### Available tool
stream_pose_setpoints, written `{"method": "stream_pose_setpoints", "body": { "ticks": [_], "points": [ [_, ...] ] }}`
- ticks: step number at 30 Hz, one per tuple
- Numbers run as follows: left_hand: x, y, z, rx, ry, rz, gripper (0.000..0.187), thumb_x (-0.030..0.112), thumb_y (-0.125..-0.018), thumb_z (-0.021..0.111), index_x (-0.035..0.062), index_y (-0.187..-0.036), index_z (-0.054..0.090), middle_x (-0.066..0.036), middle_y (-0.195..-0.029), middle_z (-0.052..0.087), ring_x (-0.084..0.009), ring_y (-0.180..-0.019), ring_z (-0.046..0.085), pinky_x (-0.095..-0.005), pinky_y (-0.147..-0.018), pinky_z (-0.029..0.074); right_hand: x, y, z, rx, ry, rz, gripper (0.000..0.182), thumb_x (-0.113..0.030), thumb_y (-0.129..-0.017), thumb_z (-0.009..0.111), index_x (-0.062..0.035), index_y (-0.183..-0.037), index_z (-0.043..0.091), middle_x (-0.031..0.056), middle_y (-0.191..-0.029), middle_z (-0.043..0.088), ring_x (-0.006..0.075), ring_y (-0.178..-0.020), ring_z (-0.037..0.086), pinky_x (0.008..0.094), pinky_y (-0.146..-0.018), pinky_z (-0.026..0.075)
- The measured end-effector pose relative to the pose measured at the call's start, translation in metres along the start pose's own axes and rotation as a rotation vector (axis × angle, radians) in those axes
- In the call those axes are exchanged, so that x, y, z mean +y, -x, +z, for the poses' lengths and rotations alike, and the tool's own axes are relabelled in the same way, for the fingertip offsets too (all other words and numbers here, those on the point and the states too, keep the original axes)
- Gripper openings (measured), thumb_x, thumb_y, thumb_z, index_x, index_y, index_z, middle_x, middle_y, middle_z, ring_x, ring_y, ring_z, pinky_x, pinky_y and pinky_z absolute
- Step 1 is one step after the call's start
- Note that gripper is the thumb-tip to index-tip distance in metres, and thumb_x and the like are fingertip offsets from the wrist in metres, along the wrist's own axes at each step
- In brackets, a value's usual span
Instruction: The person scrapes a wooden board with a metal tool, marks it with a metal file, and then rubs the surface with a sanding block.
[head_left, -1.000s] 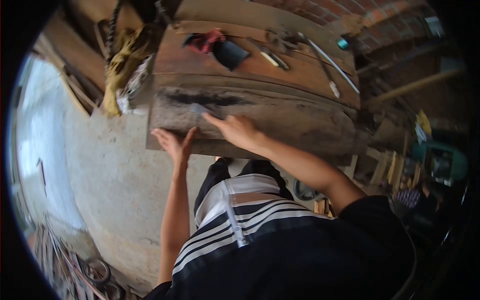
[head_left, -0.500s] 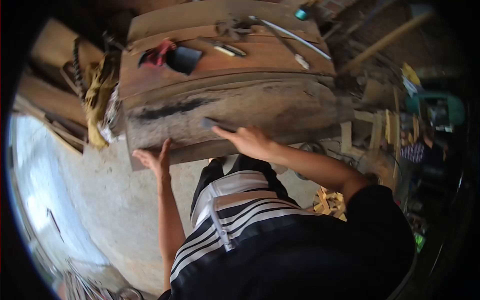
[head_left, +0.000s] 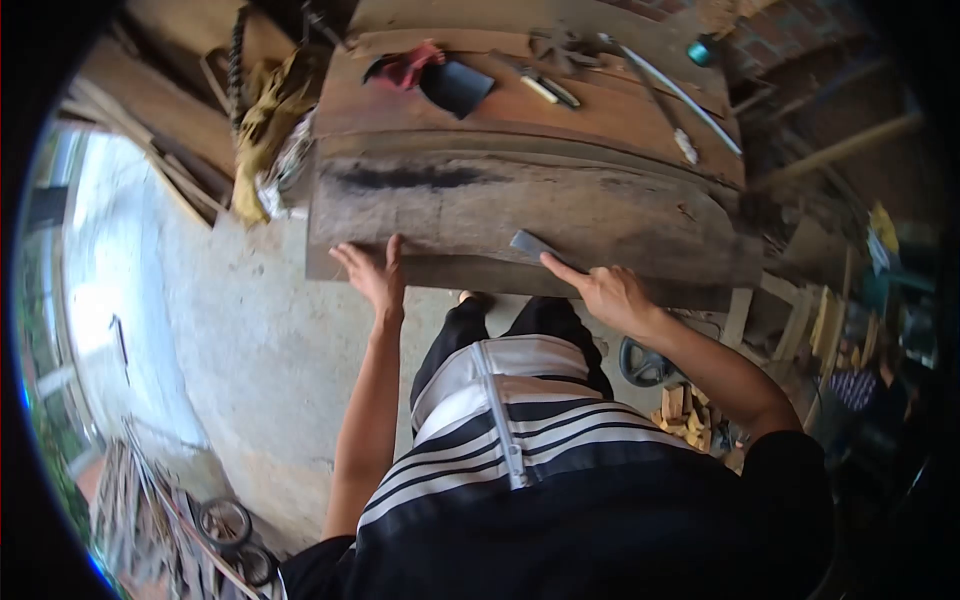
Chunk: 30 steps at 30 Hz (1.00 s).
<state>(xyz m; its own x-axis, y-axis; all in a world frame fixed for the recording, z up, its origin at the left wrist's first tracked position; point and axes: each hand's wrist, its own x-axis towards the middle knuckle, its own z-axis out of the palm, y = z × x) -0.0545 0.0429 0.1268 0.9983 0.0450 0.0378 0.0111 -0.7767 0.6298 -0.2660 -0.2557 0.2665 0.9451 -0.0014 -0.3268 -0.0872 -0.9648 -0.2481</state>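
A long weathered board (head_left: pixel 600 205) with a dark charred streak lies along the near side of the wooden workbench (head_left: pixel 400 120). Near the middle of the board, my right hand (head_left: pixel 612 295) grips a flat grey metal blade (head_left: pixel 530 243), its index finger stretched along it. The blade touches or hovers just over the board's surface; which one is unclear. My left hand (head_left: pixel 376 278) rests at the board's near edge, to the left, with thumb and fingers spread and nothing held.
Farther back lie a red cloth (head_left: pixel 405 66), a dark flat piece (head_left: pixel 456 89), a knife-like tool (head_left: pixel 540 88) and a long metal rod (head_left: pixel 675 93). Wood offcuts (head_left: pixel 686 412) and a black wheel (head_left: pixel 643 362) are on the floor at right.
The view has shifted, so the bench appears farther right and higher. The blade in my right hand sits farther right along the board. My left hand stays at the near edge.
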Motion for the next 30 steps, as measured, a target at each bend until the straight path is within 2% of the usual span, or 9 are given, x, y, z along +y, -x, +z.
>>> {"method": "stream_pose_setpoints", "body": {
  "ticks": [3,5,8,13,16,21,24,26,30],
  "points": [
    [0.011,-0.002,-0.006,-0.027,0.021,-0.067,0.112,0.064,-0.085,0.069,-0.0116,-0.153,0.021,-0.035,-0.161,0.016,-0.049,-0.147,0.026,-0.0488,-0.118,0.027,-0.012,-0.033,0.001,-0.032,-0.064,-0.023,0.083,0.003,-0.082,0.052,-0.0331,-0.156,0.037,0.0198,-0.059,0.062,0.0324,-0.051,0.066,0.0476,-0.054,0.058],
    [0.016,0.0,-0.007,-0.054,0.02,-0.101,0.112,0.062,-0.085,0.069,-0.0108,-0.154,0.021,-0.033,-0.162,0.015,-0.0482,-0.147,0.026,-0.0475,-0.119,0.026,-0.032,-0.064,-0.002,0.024,-0.094,-0.073,0.078,0.001,-0.086,0.051,-0.0321,-0.155,0.037,0.0198,-0.063,0.065,0.0334,-0.058,0.07,0.0482,-0.061,0.061],
    [0.009,-0.004,-0.002,-0.026,0.016,-0.066,0.113,0.062,-0.084,0.07,-0.0101,-0.154,0.02,-0.032,-0.162,0.015,-0.0478,-0.147,0.025,-0.0478,-0.119,0.026,-0.051,-0.099,0.008,0.115,-0.08,-0.076,0.074,0.0,-0.089,0.05,-0.0327,-0.155,0.038,0.021,-0.066,0.067,0.0346,-0.063,0.072,0.0485,-0.064,0.061],
    [0.009,-0.004,-0.003,-0.042,0.032,-0.081,0.115,0.064,-0.082,0.07,-0.0098,-0.154,0.02,-0.032,-0.163,0.015,-0.0471,-0.148,0.025,-0.0477,-0.119,0.025,-0.026,-0.047,-0.008,-0.005,-0.022,-0.092,0.074,0.0,-0.088,0.051,-0.0323,-0.154,0.04,0.0207,-0.066,0.067,0.0348,-0.065,0.073,0.0499,-0.064,0.061],
    [0.009,0.0,-0.005,-0.037,0.032,-0.101,0.115,0.065,-0.082,0.07,-0.0101,-0.154,0.021,-0.032,-0.163,0.015,-0.0461,-0.149,0.023,-0.0474,-0.12,0.023,-0.022,-0.04,-0.008,-0.13,-0.004,-0.067,0.083,0.002,-0.083,0.055,-0.0329,-0.156,0.036,0.0199,-0.063,0.064,0.0369,-0.06,0.069,0.0508,-0.061,0.059],
    [0.012,0.0,-0.003,-0.024,0.036,-0.08,0.114,0.066,-0.083,0.069,-0.0101,-0.154,0.021,-0.031,-0.163,0.015,-0.0451,-0.149,0.022,-0.0474,-0.121,0.022,-0.064,-0.118,0.004,0.095,-0.12,-0.126,0.078,0.001,-0.088,0.051,-0.0327,-0.156,0.036,0.0219,-0.065,0.065,0.0388,-0.064,0.071,0.0519,-0.063,0.059],
    [0.013,-0.001,-0.005,-0.055,0.036,-0.1,0.116,0.064,-0.082,0.07,-0.0099,-0.155,0.019,-0.03,-0.163,0.013,-0.0432,-0.151,0.019,-0.0464,-0.122,0.019,-0.078,-0.141,0.006,0.146,-0.094,-0.124,0.075,0.0,-0.09,0.049,-0.0328,-0.156,0.036,0.0226,-0.067,0.065,0.0382,-0.064,0.071,0.0515,-0.062,0.059],
    [0.013,-0.002,-0.008,-0.052,0.056,-0.118,0.118,0.064,-0.082,0.071,-0.0097,-0.155,0.017,-0.03,-0.164,0.012,-0.0422,-0.152,0.017,-0.046,-0.122,0.018,-0.068,-0.126,-0.004,0.115,-0.083,-0.121,0.075,0.0,-0.089,0.049,-0.0339,-0.155,0.037,0.0231,-0.067,0.065,0.0383,-0.064,0.071,0.0515,-0.062,0.059],
    [-0.004,-0.023,-0.026,0.006,0.117,-0.182,0.122,0.063,-0.079,0.075,-0.008,-0.157,0.012,-0.029,-0.165,0.01,-0.0395,-0.153,0.012,-0.0446,-0.123,0.014,-0.041,-0.076,-0.022,-0.079,-0.004,-0.109,0.075,0.0,-0.088,0.049,-0.0345,-0.154,0.039,0.0228,-0.073,0.068,0.0392,-0.071,0.073,0.0517,-0.068,0.06]
  ]
}}
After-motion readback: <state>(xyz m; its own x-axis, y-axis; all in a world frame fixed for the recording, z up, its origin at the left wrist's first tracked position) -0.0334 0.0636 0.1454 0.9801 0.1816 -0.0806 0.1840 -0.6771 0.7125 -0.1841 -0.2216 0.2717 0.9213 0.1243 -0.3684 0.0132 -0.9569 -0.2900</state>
